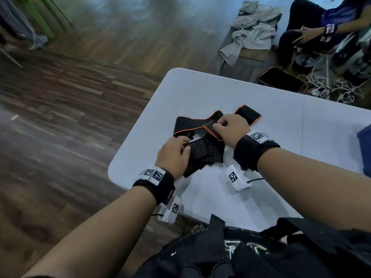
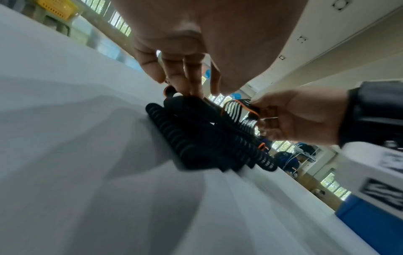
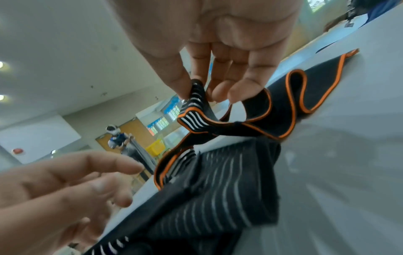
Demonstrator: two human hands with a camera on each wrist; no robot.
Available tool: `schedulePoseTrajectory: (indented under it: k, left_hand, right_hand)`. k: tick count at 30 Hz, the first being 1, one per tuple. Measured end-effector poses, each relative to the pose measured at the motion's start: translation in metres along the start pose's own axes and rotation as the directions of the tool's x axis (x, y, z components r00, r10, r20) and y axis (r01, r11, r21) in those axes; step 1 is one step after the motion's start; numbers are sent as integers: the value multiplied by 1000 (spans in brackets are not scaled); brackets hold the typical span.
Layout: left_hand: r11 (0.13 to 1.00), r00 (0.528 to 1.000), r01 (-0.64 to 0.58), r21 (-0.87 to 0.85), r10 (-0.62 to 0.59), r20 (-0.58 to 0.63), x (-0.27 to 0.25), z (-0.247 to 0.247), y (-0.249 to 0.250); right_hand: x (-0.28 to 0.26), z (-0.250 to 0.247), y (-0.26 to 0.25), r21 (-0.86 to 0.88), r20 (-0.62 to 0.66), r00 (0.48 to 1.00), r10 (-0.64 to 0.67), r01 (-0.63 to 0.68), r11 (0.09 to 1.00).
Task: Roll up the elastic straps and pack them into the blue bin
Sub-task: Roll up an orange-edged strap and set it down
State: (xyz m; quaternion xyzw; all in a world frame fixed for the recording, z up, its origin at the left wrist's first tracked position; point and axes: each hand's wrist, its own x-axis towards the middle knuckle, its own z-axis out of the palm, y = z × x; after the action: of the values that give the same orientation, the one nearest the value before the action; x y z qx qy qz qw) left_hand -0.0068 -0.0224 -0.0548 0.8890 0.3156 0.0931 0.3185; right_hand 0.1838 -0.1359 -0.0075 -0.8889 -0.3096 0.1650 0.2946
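Black elastic straps lie tangled on the white table point(image 1: 281, 121). One orange-edged strap point(image 1: 200, 121) snakes toward the far side. My right hand point(image 1: 219, 125) pinches its striped end between thumb and fingers and holds it just above the table; the pinch point(image 3: 196, 93) and the curling orange-edged strap point(image 3: 283, 112) show in the right wrist view. Striped black straps point(image 1: 204, 153) lie flat in front of me. My left hand point(image 1: 183, 146) rests its relaxed fingers on their left end, with the left fingertips point(image 2: 187, 88) on the straps point(image 2: 196, 134). A corner of the blue bin point(image 1: 364, 145) shows at the right.
The table's rounded near-left corner point(image 1: 114, 167) is close to my left wrist. Beyond the far edge stand a box heaped with grey cloths point(image 1: 253, 31), a dark tray point(image 1: 281, 79) and tangled white cables point(image 1: 331, 87). Another person point(image 1: 305, 37) sits there.
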Motion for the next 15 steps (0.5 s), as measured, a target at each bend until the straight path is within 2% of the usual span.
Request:
schedulePoseTrajectory:
  k: [2,5,10,15]
  left_hand:
    - [999,1000,18,49,-17,-24,23,-1,2]
    - [980,996,80,183,-85,23,51,2,9]
    - [946,990,88,313,-119,81,70,16,18]
    - [910,981,129,394,-175,83,79,24,28]
  right_hand:
    - [-4,-15,2,59,-51,999,8,-5,998]
    - [-11,-38,6,147,-120,993,22,-4,989]
    - [-29,-63,12,319,-155,984,85,-32,947]
    - [-49,-79,13,394,-170,979,112,-36,918]
